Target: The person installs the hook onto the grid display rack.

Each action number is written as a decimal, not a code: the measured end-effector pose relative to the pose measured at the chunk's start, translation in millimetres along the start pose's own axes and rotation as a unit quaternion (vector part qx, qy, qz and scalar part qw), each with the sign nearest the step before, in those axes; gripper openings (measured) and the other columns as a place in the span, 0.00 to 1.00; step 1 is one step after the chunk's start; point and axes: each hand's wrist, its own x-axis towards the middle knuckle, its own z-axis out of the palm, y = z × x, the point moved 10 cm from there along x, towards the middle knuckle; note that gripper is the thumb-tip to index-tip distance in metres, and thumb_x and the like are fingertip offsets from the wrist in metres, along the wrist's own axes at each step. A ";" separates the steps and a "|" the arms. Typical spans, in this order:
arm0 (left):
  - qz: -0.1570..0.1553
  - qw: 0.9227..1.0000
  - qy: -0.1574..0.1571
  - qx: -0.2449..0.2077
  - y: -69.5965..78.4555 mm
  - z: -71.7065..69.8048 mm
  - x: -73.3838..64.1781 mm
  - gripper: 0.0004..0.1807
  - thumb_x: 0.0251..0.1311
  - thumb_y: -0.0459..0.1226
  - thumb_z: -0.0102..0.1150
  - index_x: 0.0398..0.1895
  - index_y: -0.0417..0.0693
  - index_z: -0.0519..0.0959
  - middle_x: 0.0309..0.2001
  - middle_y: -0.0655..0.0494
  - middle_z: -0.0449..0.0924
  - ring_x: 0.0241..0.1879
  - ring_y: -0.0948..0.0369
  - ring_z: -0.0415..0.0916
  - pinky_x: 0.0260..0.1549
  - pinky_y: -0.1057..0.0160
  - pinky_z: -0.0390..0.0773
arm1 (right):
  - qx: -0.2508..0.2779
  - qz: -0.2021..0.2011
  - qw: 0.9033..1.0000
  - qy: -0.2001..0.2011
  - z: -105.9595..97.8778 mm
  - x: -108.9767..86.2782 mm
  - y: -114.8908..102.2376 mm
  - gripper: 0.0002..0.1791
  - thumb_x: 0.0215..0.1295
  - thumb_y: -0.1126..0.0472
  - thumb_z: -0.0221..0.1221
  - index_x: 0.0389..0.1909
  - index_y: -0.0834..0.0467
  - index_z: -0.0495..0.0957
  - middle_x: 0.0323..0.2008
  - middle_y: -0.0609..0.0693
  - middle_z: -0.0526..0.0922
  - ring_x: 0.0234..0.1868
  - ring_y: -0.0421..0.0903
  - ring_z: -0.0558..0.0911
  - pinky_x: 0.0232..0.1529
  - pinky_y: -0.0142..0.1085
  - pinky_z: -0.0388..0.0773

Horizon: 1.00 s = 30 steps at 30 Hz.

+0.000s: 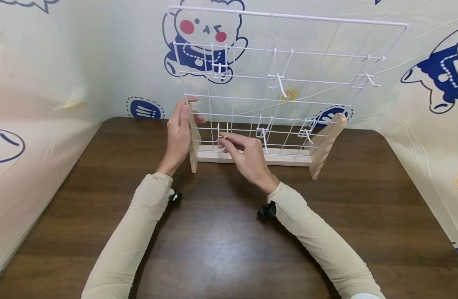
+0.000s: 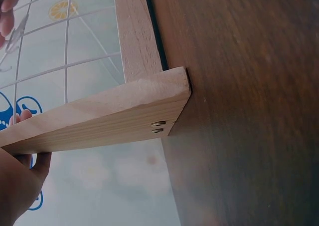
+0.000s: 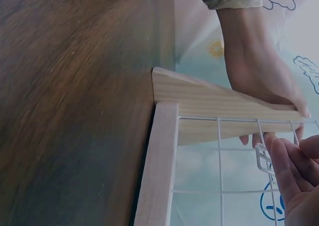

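Note:
A white wire grid [image 1: 289, 15] stands in a wooden base with two side pieces on the table. My left hand [image 1: 179, 133] grips the upper end of the left wooden side piece [image 1: 193, 145], fingers wrapped behind it; the left wrist view shows that panel [image 2: 99, 116] with two screws. Low on the grid's left, my right hand [image 1: 247, 155] pinches a white wire hook [image 1: 218, 128] between thumb and fingers. In the right wrist view the hook's bent frame [image 3: 260, 158] lies against the grid wires, its prong hidden by the fingers.
Several more white hooks hang on the grid, among them an upper left hook [image 1: 219, 68], an upper middle hook [image 1: 277, 81] and a lower right hook [image 1: 306, 133]. Behind the brown table [image 1: 221, 232] hangs a printed cloth [image 1: 113, 54].

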 end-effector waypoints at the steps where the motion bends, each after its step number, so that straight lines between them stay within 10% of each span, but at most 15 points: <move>1: 0.000 1.000 0.001 0.000 0.3 0.1 0.3 0.19 0.79 0.37 0.35 0.60 0.35 0.71 0.36 0.26 0.78 0.40 0.37 0.78 0.48 0.47 0.75 | -0.004 0.001 1.000 0.000 -0.3 0.2 0.8 0.13 0.70 0.67 0.59 0.52 0.66 0.83 0.39 0.53 0.89 0.38 0.42 0.88 0.41 0.32 0.82; 20: 0.004 1.000 -0.007 0.004 1.0 2.1 0.8 0.20 0.79 0.38 0.34 0.61 0.33 0.70 0.36 0.26 0.77 0.40 0.37 0.77 0.49 0.47 0.73 | -0.055 0.025 0.997 -0.045 14.3 -5.7 16.5 0.13 0.69 0.66 0.60 0.50 0.67 0.83 0.36 0.56 0.89 0.35 0.46 0.88 0.40 0.35 0.83; 30: 0.003 1.000 -0.006 0.001 -1.9 0.8 1.1 0.20 0.79 0.39 0.35 0.60 0.36 0.71 0.36 0.28 0.78 0.39 0.39 0.78 0.47 0.49 0.75 | -0.057 0.063 0.979 -0.186 46.0 -18.7 28.2 0.19 0.71 0.66 0.57 0.61 0.60 0.74 0.40 0.58 0.88 0.38 0.46 0.87 0.41 0.33 0.81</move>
